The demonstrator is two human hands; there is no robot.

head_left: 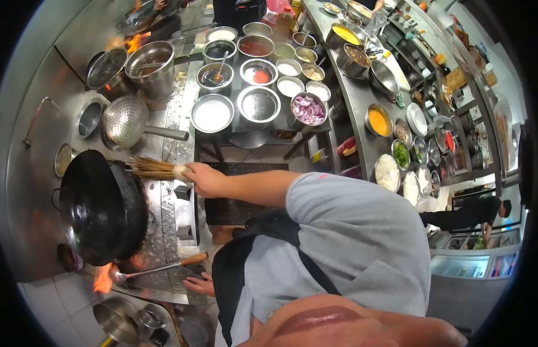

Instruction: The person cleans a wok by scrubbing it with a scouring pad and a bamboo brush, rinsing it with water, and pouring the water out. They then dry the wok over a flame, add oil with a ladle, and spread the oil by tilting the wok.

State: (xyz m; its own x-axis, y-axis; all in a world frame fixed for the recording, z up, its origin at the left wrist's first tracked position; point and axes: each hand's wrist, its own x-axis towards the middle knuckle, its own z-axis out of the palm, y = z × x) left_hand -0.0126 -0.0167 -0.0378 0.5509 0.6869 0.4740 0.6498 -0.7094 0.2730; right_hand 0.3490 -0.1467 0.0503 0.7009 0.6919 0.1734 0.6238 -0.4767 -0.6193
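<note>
My right hand (205, 179) is closed round the pale bound end of a bamboo brush (154, 168), whose bristles point toward the rim of a large black wok (98, 208). The wok is tilted on the stove. Nearer the lower edge of the stove, my left hand (200, 284) has its fingers apart and holds nothing. Just above it lies a ladle (164, 268) with a wooden handle, its bowl beside a flame. A perforated strainer (125, 122) rests above the wok.
Metal bowls of sauces and a bowl of sliced onions (309, 110) stand beyond the stove. Tall steel pots (150, 72) sit at the upper left. On the right is a long steel counter (361, 124) with food bowls. A co-worker (474, 214) stands farther right.
</note>
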